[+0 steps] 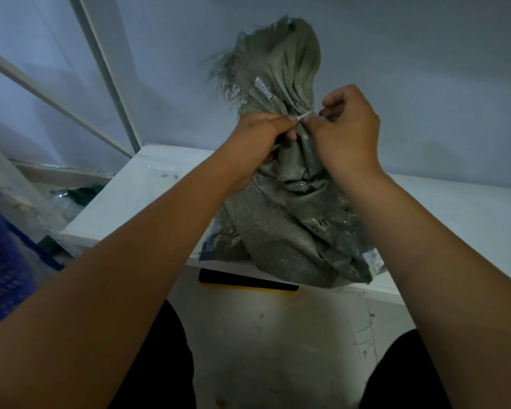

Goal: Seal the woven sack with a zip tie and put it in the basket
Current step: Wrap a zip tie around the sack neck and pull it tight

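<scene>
Standing upright on the white worktop (455,208), close to its near edge: the grey-green woven sack (281,219), mouth gathered into a bunched neck with a frayed top flopping above. Around that neck, a thin white zip tie (306,116), a short stretch of it visible between the two hands. Left hand (263,134) closed on the neck and the tie's near end, fingertips pinched right at the strap. Right hand (348,125) curled shut on the tie's other end, knuckles up, seemingly placed to pull. Whether the tail is already through the lock: too small to tell.

Judging by the creases and slumped folds, soft and pliable cloth, light for its bulk, likely slick on the outside given the sheen. Loose threads at the rim prone to snagging in the tie. No stiffness to hold a shape, so liable to sag or tip once let go. Best hold for lifting: the cinched neck just under the tie, perhaps with a second hand beneath the belly.

At the far left edge, low down, a blue plastic basket (0,261), well apart from the sack and below worktop level. Sealing apparently in hand; placing not yet begun.
</scene>
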{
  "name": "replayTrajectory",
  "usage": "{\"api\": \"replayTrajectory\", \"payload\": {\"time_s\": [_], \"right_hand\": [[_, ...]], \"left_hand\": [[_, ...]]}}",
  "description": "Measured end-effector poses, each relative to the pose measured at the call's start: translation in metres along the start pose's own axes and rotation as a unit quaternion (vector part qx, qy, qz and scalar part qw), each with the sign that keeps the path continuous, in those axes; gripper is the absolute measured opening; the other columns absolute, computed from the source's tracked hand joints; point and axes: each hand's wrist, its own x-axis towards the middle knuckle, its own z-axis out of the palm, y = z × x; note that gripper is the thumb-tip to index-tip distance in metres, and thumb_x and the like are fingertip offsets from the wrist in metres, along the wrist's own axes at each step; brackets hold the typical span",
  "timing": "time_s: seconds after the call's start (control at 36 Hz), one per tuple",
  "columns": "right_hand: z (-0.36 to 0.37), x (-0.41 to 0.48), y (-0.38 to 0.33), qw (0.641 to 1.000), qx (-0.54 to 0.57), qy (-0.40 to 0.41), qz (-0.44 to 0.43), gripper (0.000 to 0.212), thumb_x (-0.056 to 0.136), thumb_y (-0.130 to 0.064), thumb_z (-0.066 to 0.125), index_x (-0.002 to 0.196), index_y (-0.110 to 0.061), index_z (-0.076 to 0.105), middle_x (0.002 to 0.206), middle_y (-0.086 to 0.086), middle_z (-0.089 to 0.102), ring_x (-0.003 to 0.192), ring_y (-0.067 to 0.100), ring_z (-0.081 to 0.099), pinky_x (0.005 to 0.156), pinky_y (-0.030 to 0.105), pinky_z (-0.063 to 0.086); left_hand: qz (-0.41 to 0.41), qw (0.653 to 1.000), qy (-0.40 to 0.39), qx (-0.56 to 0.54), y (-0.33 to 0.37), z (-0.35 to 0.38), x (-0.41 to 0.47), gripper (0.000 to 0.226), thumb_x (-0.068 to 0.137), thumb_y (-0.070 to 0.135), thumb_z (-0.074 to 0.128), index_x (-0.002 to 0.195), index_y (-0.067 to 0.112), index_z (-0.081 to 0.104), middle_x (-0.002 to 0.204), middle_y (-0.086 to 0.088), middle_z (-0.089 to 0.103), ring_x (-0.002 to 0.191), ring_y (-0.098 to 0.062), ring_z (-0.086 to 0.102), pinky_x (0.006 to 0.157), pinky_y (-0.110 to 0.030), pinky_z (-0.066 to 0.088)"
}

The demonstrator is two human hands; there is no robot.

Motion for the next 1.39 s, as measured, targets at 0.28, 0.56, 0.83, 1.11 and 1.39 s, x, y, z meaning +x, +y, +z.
{"api": "replayTrajectory", "payload": {"time_s": [0.28, 0.56, 0.83, 1.11, 1.39], "right_hand": [[-0.004, 0.006, 0.004, 0.999, -0.018, 0.003, 0.03, 0.008, 0.083, -0.018, 0.074, 0.087, -0.016, 0.067, 0.082, -0.005, 0.064, 0.075, 0.008, 0.059, 0.056, 0.003, 0.038], [-0.006, 0.003, 0.003, 0.999, -0.017, 0.008, -0.033, 0.012, 0.08, -0.006, 0.07, 0.08, -0.019, 0.069, 0.075, -0.007, 0.064, 0.072, 0.007, 0.06, 0.06, 0.001, 0.038], [-0.007, 0.0, -0.002, 0.995, 0.049, -0.085, -0.031, 0.014, 0.089, -0.027, 0.071, 0.096, -0.017, 0.079, 0.086, -0.005, 0.075, 0.085, 0.008, 0.07, 0.075, 0.016, 0.054], [-0.008, 0.005, 0.008, 0.994, 0.005, -0.105, -0.037, 0.022, 0.084, -0.03, 0.078, 0.099, -0.014, 0.077, 0.09, 0.001, 0.075, 0.089, 0.013, 0.071, 0.084, 0.03, 0.057], [-0.015, 0.003, 0.005, 0.988, -0.058, -0.12, -0.078, 0.029, 0.087, -0.03, 0.075, 0.108, -0.011, 0.076, 0.099, 0.005, 0.074, 0.093, 0.013, 0.069, 0.09, 0.031, 0.056]], "left_hand": [[0.036, 0.999, 0.0, -0.002, -0.004, -0.001, 0.004, 0.033, 0.092, 0.02, 0.06, 0.059, 0.015, 0.065, 0.068, -0.003, 0.064, 0.078, -0.021, 0.06, 0.078, -0.035, 0.046], [0.054, 0.998, -0.005, 0.02, -0.004, 0.003, 0.002, 0.031, 0.089, 0.023, 0.061, 0.06, 0.014, 0.066, 0.072, -0.007, 0.064, 0.08, -0.023, 0.057, 0.081, -0.036, 0.047], [0.067, 0.994, 0.01, 0.08, -0.005, -0.004, 0.004, 0.032, 0.098, 0.02, 0.054, 0.069, 0.015, 0.066, 0.076, -0.008, 0.065, 0.076, -0.017, 0.06, 0.076, -0.029, 0.045], [0.114, 0.972, -0.026, 0.202, -0.004, -0.01, 0.001, 0.031, 0.099, 0.017, 0.052, 0.072, 0.021, 0.067, 0.08, -0.016, 0.067, 0.074, -0.019, 0.054, 0.073, -0.028, 0.042], [0.134, 0.964, -0.038, 0.228, -0.004, -0.009, -0.001, 0.027, 0.088, 0.033, 0.054, 0.075, 0.019, 0.073, 0.09, -0.029, 0.068, 0.087, -0.045, 0.062, 0.084, -0.051, 0.051]]}}
